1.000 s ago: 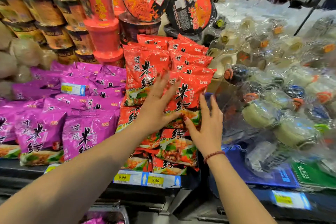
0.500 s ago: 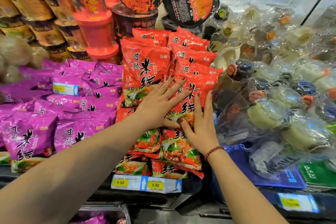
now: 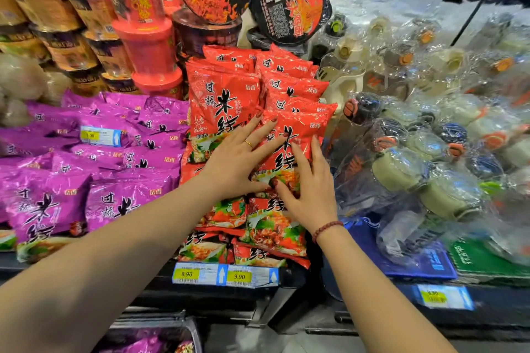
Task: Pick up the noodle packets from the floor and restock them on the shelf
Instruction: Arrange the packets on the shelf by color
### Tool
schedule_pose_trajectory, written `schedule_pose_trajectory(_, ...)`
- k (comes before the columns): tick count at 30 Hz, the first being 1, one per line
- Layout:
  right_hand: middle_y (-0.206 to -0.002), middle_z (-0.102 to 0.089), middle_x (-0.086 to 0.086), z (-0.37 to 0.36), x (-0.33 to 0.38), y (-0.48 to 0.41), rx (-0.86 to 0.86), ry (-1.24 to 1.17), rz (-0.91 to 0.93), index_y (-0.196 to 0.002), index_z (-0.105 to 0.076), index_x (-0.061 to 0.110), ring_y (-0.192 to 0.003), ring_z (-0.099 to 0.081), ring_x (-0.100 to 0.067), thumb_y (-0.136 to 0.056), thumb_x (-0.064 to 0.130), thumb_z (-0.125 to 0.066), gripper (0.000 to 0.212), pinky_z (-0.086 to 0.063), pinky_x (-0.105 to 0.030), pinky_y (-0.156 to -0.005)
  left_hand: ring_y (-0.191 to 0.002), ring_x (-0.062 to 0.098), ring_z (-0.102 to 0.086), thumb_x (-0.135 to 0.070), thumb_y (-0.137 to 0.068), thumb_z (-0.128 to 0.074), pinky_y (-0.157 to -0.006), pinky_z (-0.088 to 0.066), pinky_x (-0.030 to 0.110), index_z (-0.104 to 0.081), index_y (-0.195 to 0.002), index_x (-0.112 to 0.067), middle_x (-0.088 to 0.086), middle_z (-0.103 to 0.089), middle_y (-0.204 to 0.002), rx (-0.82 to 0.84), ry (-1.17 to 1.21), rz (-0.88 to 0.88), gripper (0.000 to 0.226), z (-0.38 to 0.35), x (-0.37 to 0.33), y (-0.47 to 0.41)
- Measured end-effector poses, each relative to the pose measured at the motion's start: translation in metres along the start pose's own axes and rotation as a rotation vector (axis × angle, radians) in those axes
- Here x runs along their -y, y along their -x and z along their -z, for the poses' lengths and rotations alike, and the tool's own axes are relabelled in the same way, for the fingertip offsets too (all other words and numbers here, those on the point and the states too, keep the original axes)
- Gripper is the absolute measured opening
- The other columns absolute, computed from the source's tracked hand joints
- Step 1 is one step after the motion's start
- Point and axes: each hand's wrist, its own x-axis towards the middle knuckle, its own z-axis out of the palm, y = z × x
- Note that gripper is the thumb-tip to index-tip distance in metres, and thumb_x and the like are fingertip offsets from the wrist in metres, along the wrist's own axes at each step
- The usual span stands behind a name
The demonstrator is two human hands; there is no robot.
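Noodle packets (image 3: 289, 89) stand in a red pile on the shelf (image 3: 229, 298). The left hand (image 3: 238, 163) and right hand (image 3: 314, 195) lie flat on the front packet (image 3: 301, 126) — fingers straight, gripping nothing. It looks like patting it into place; next, let go and bend for more.

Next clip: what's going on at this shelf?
A person is restocking a shop shelf. The left hand and the right hand both press with straight fingers on a red noodle packet at the front of the red stack, seating it in place. Neither hand holds anything. Purple packets lie to the left and bagged bottles to the right.
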Motion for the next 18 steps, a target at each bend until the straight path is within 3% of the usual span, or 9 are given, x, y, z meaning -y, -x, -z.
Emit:
schedule_pose_trajectory(3,-0.16,-0.016,-0.012,0.01,0.006,0.004,-0.017,0.063,-0.023,-0.151,-0.03,0.024,-0.146,-0.017,-0.03,-0.089,0.037,-0.063,0.072,-0.018,-0.042,-0.116,-0.147,0.03,-0.023,-0.048,-0.078,-0.074,-0.115,-0.025,0.048,-0.032,-0.151,-0.027,0.004,-0.03,-0.158,-0.034,0.022,0.017,0.087,0.011,-0.002,0.008)
schedule_pose_trajectory(6,-0.157,-0.023,-0.015,0.018,0.012,0.009,-0.024,0.108,-0.046,-0.148,-0.035,0.02,-0.145,-0.02,-0.033,-0.089,0.035,-0.063,0.068,-0.02,-0.046,-0.116,-0.136,0.036,-0.04,-0.036,-0.077,-0.076,-0.11,-0.037,0.053,-0.049,-0.14,-0.014,0.013,-0.048,-0.144,-0.062,0.065,0.021,0.072,0.02,-0.001,0.021)
schedule_pose_trajectory(11,-0.149,-0.037,-0.016,0.028,0.035,0.025,-0.048,0.103,0.007,-0.141,-0.045,0.012,-0.137,-0.031,-0.032,-0.088,0.03,-0.066,0.06,-0.031,-0.049,-0.11,-0.114,0.038,-0.057,-0.022,-0.073,-0.076,-0.092,-0.051,0.049,-0.059,-0.125,-0.002,0.017,-0.061,-0.123,-0.121,0.136,0.053,0.058,0.036,0.005,0.062)
schedule_pose_trajectory(13,-0.145,-0.042,-0.016,0.028,0.049,0.032,-0.043,0.099,0.038,-0.138,-0.047,0.01,-0.133,-0.035,-0.032,-0.088,0.032,-0.063,0.057,-0.034,-0.05,-0.108,-0.108,0.039,-0.059,-0.023,-0.074,-0.076,-0.086,-0.053,0.047,-0.061,-0.123,-0.002,0.018,-0.063,-0.118,-0.137,0.142,0.086,0.055,0.045,0.012,0.087)
schedule_pose_trajectory(16,-0.14,-0.048,-0.014,0.023,0.079,0.043,-0.003,0.072,0.086,-0.134,-0.05,0.009,-0.127,-0.044,-0.033,-0.087,0.04,-0.051,0.057,-0.038,-0.048,-0.104,-0.104,0.037,-0.06,-0.038,-0.081,-0.055,-0.082,-0.054,0.044,-0.061,-0.124,-0.004,0.016,-0.063,-0.116,-0.137,0.117,0.138,0.055,0.058,0.026,0.132)
schedule_pose_trajectory(18,-0.138,-0.05,-0.013,0.015,0.102,0.052,0.026,0.052,0.131,-0.134,-0.051,0.008,-0.127,-0.046,-0.034,-0.087,0.038,-0.055,0.056,-0.04,-0.048,-0.104,-0.101,0.037,-0.06,-0.04,-0.081,-0.05,-0.08,-0.055,0.045,-0.061,-0.123,-0.003,0.017,-0.063,-0.114,-0.129,0.119,0.181,0.057,0.065,0.035,0.167)
